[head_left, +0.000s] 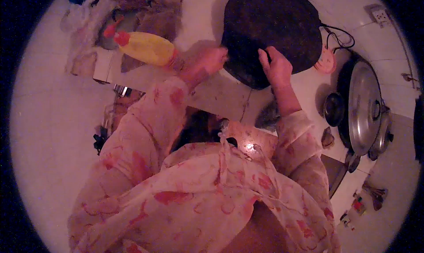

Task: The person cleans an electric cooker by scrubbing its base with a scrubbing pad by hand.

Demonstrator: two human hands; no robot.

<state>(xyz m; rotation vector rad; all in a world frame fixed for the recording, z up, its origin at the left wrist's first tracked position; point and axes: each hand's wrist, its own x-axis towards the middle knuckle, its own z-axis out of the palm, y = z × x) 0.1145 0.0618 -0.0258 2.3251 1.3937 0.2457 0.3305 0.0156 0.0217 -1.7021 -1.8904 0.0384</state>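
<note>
A large, dark round pan-like object (271, 30) fills the upper middle. My left hand (207, 65) is closed at its left rim, fingers curled; the exact fingertip contact is blurred. On the lower right part of the same object, my right hand (278, 67) is closed around its edge or a dark handle, thumb toward the left. A yellow bottle (148, 47) with a red top lies just left of my left hand, close to the wrist.
Large metal lids or pans (365, 107) stand at the right beside a small dark round pot (334, 108). A black cord (342, 35) loops near a pink round item (326, 61). Cloths (161, 16) lie at upper left. A wall socket (380, 16) is at upper right.
</note>
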